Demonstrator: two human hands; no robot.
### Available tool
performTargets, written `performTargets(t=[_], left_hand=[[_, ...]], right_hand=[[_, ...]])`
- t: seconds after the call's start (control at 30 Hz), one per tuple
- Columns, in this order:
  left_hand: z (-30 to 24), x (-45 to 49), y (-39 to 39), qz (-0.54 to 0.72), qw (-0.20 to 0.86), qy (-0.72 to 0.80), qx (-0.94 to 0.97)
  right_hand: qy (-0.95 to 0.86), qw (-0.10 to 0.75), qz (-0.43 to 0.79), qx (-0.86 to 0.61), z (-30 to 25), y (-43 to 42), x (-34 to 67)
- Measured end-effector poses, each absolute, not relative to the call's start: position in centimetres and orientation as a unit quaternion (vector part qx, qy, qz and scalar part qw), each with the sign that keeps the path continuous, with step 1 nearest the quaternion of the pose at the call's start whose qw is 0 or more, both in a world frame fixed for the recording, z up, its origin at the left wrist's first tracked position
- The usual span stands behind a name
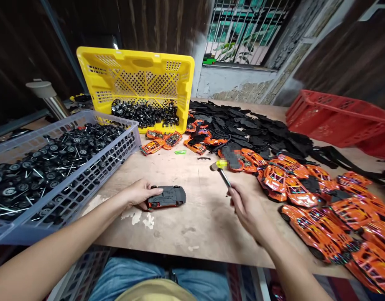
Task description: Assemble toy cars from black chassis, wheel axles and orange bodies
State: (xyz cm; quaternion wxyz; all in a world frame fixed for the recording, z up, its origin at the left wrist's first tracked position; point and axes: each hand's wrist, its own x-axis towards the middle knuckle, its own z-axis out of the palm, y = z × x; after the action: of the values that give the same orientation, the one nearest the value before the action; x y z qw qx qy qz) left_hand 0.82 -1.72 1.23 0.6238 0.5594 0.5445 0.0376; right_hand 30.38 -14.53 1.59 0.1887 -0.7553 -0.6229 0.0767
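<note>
My left hand (142,194) grips one end of a toy car (167,196), which lies upside down on the table with its black underside up; a thin strip of orange body shows below it. The thumb rests on the underside. In my right hand (242,204) is a small hammer (224,177), held by its handle above the table to the right of the car. Its head has a yellow face and a paler one, partly blurred out. The fingers of the right hand are closed round the handle.
A lilac crate (109,163) of wheels on axles stands at left. Behind it a yellow basket (142,62) holds more wheel parts. Orange car bodies (317,234) crowd the right, with black base plates (242,121) heaped behind. A red crate (342,121) stands far right.
</note>
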Motion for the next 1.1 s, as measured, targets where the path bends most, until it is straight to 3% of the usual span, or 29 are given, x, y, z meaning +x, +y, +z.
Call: performTargets(t=[0.07, 0.2, 0.33, 0.5, 0.63, 0.77, 0.9, 0.97, 1.03, 1.1], left_hand=[[1.0, 1.1, -2.1, 0.048, 0.626, 0.555, 0.546], [0.5, 1.6, -2.4, 0.074, 0.634, 0.564, 0.524], [0.6, 1.9, -2.7, 0.095, 0.623, 0.563, 0.535], [0.6, 2.3, -3.2, 0.125, 0.618, 0.578, 0.519], [0.2, 2.2, -3.2, 0.138, 0.633, 0.561, 0.516], [0.1, 2.0, -3.2, 0.147, 0.631, 0.564, 0.512], [0.4, 2.0, -3.4, 0.134, 0.62, 0.566, 0.528], [0.3, 1.9, -3.4, 0.133, 0.608, 0.568, 0.539], [0.1, 1.8, -3.5, 0.137, 0.602, 0.562, 0.55], [-0.1, 1.7, -3.4, 0.146, 0.598, 0.549, 0.565]], right_hand=[[-0.628, 0.261, 0.129, -0.722, 1.3, -17.2, 27.6], [-0.689, 0.254, 0.165, -0.659, 1.1, -19.0, 24.4], [-0.634, 0.302, 0.12, -0.701, 2.3, -16.3, 24.2], [-0.656, 0.188, 0.172, -0.71, 2.6, -14.3, 24.0], [-0.605, 0.272, 0.122, -0.738, 2.6, -15.5, 24.5], [-0.649, 0.213, 0.162, -0.712, 2.9, -16.8, 24.3], [-0.615, 0.328, 0.111, -0.709, 3.0, -17.3, 22.9], [-0.643, 0.302, 0.123, -0.693, 2.8, -17.1, 22.1], [-0.683, 0.221, 0.17, -0.676, 2.8, -16.4, 22.0], [-0.685, 0.21, 0.18, -0.674, 3.4, -15.2, 22.7]])
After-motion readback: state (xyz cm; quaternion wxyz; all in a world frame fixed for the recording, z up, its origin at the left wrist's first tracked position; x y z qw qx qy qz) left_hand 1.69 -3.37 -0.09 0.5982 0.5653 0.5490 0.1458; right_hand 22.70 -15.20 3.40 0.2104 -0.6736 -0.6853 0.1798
